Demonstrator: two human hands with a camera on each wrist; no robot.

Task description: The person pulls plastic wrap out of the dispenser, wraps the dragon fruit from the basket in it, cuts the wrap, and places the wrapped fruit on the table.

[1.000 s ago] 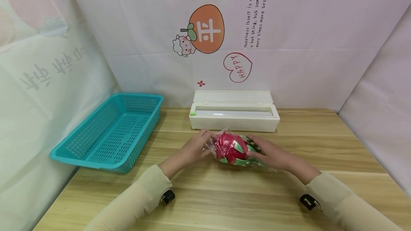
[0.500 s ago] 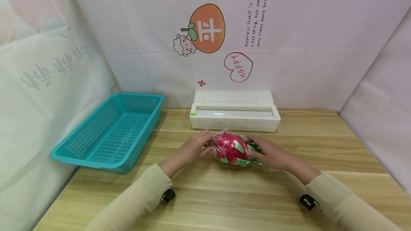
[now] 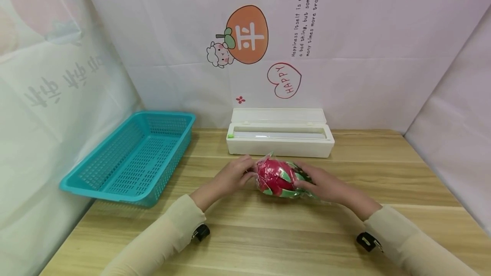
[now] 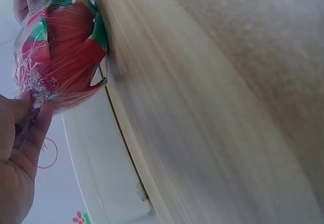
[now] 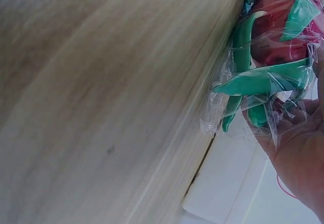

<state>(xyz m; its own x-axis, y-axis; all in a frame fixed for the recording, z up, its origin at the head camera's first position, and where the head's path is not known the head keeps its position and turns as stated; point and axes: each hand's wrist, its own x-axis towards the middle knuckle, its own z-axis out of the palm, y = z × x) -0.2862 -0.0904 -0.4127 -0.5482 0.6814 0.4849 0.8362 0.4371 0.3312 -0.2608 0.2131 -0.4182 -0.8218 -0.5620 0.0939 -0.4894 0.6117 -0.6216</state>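
A red dragon fruit (image 3: 275, 177) with green scales lies on the wooden table in front of me, wrapped in clear cling film. My left hand (image 3: 235, 177) pinches the bunched film (image 4: 36, 90) at the fruit's left end between thumb and fingers. Round the opposite, green-leaved end curls my right hand (image 3: 326, 183), thumb on the near side and fingers on the far side. Loose film (image 5: 215, 107) sticks out past the scales in the right wrist view.
Just behind the fruit stands a white cling film box (image 3: 280, 147) with its lid up and a roll inside. A turquoise mesh basket (image 3: 153, 182) sits at the left. Printed white cloth (image 3: 356, 93) walls the table (image 3: 268, 242) at the back and sides.
The left fingers have drawn closer together on the film, which is now gathered more tightly against the fruit's left end. The right hand and the fruit stay almost where they were.
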